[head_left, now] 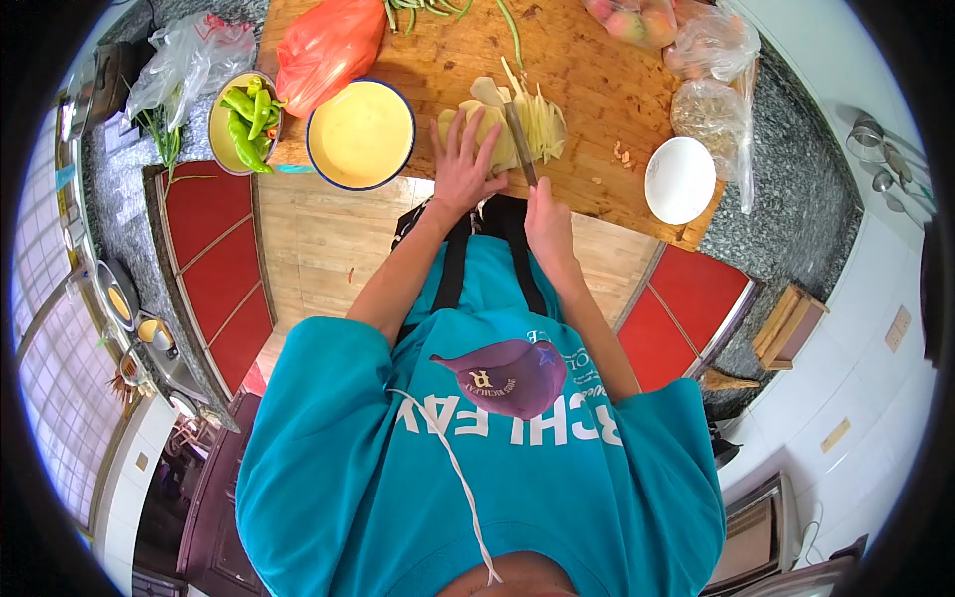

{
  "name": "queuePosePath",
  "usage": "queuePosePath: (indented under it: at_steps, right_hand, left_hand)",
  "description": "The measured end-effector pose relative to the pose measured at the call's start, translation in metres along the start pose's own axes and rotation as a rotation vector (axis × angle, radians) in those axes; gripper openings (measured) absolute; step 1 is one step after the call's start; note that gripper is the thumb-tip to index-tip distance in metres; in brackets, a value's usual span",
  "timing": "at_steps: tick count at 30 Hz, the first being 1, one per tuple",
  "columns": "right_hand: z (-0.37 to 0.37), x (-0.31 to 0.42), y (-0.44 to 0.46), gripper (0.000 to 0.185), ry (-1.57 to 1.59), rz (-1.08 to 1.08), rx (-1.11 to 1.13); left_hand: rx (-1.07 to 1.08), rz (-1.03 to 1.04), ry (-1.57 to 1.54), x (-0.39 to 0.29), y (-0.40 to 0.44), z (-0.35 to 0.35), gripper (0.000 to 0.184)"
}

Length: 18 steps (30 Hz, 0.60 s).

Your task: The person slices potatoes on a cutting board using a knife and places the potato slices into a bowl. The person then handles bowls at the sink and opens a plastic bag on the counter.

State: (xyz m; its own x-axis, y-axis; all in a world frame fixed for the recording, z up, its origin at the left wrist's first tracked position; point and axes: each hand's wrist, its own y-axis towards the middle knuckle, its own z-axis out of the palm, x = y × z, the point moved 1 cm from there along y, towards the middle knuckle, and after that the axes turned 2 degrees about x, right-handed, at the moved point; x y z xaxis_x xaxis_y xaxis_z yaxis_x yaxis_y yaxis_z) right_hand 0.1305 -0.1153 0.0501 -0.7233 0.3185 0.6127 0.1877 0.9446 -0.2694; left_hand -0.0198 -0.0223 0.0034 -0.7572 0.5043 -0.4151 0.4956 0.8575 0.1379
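On the wooden board (597, 119) lie pale potato slices (490, 129), with a heap of thin strips (540, 124) at their right. My left hand (464, 164) rests on the slices with its fingers spread, pressing them from the left. In my right hand (545, 214) is the handle of a knife (519, 139), closed inside my fingers. The blade points away from me, between the slices and the strips. One pale slice (488, 93) sits by the blade's far end.
Left of my hands stand a yellow bowl (360, 134), a bowl of green peppers (244, 124) and a red plastic bag (328, 55). Green beans (428, 8) lie at the far edge. At the right are a white bowl (680, 180) and bagged produce (708, 109).
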Motion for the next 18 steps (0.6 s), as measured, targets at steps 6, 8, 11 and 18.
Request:
queuePosePath:
  at_steps: [6,8,11,18]
  right_hand:
    - [-0.007,-0.003,0.003,0.012,0.006,0.024,0.000]
    - [-0.008,-0.002,0.004,0.012,0.018,-0.001,-0.008]
    - [-0.008,0.006,0.004,0.012,0.053,-0.029,-0.035]
    - [0.005,0.018,0.011,0.012,0.023,-0.020,0.003]
  left_hand:
    - [-0.017,-0.046,0.016,0.002,0.004,-0.003,0.083]
    - [-0.021,-0.066,0.005,0.002,0.003,-0.002,0.085]
    - [0.008,-0.082,0.003,0.005,0.004,-0.005,0.085]
    - [0.004,-0.033,-0.104,0.018,0.001,-0.009,0.078]
